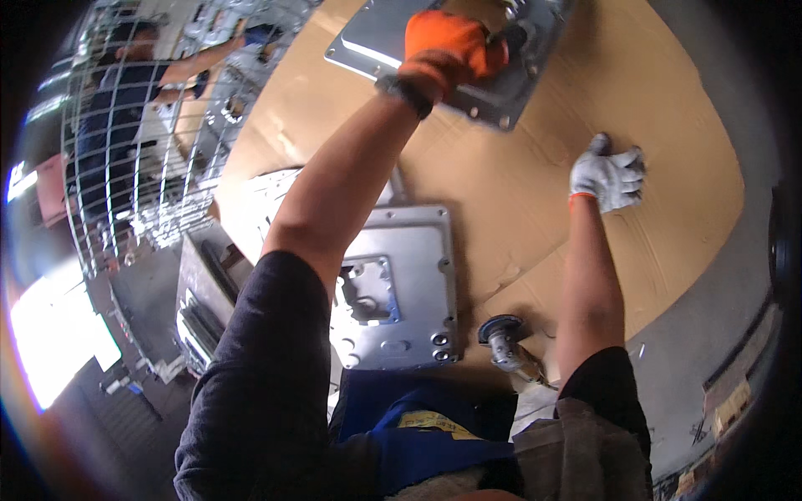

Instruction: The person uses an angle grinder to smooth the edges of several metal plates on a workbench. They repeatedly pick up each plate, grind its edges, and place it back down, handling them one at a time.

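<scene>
Near the far edge of the cardboard sheet (518, 209), a metal cover plate (380, 33) is overlapped by the orange-gloved left hand (451, 48), its grip unclear; rightward, the grey-gloved right hand (608, 175) is held loosely spread.

From here I count two metal plates, one (489, 93) at twelve o'clock and one (418, 292) at six, the latter with one large opening (366, 292) and two round ports (440, 347) at its five o'clock corner. Two gloved hands: left (451, 46) at twelve, right (608, 177) at two. One grinder (505, 346) between four and five; one co-worker (110, 125) at ten.
</scene>
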`<state>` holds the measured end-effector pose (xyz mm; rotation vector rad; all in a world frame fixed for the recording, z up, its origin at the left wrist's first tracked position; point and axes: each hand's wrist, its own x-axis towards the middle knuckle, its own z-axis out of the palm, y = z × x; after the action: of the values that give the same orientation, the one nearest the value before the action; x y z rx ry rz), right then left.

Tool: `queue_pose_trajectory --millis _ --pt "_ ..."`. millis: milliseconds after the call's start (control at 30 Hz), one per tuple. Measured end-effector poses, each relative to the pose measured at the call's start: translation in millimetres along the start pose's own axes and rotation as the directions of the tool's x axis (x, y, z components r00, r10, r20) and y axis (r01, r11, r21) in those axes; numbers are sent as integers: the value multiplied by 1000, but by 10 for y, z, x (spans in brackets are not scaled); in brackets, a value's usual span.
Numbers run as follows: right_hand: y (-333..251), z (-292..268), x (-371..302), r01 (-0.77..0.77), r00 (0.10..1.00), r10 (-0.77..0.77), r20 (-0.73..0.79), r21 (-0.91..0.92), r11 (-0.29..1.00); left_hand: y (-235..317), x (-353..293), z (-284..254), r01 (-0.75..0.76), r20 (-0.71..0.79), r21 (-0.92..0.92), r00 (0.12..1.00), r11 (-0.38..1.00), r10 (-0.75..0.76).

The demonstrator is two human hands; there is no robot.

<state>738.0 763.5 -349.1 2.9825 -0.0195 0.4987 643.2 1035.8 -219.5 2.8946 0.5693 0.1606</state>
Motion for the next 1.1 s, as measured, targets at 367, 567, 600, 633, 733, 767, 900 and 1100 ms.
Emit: queue_pose_trajectory --millis 367,567,600,633,733,767,900,1100 --pt "4 -18 26 -49 984 43 173 28 998 -100 -3531 -1233 -292 135 -212 936 933 324" --pt "929 314 440 -427 609 -562 560 829 362 -620 -4576 -1243 -322 275 -347 863 881 424" --pt "1003 -180 248 -385 626 -594 505 863 328 -685 -4729 -1169 -309 232 -335 889 890 396" --pt "1103 -662 60 -346 646 -618 448 893 287 -630 -4738 -1203 -272 164 -328 927 905 338" --pt "1557 -1915 -827 -444 577 -748 326 895 47 -355 -5114 -1384 110 80 -337 993 935 -88" --pt "1779 -2169 -1150 -459 550 -762 343 886 67 -50 -5132 -1479 11 -276 -250 958 968 -82" --pt "2481 -2412 -2402 -597 297 -874 385 789 145 1094 -6391 -1037 226 235 -569 966 790 -107" --pt "2455 -3361 -4103 -432 -530 -741 413 620 655 2243 -7856 -309 544 969 -216 16 811 247"
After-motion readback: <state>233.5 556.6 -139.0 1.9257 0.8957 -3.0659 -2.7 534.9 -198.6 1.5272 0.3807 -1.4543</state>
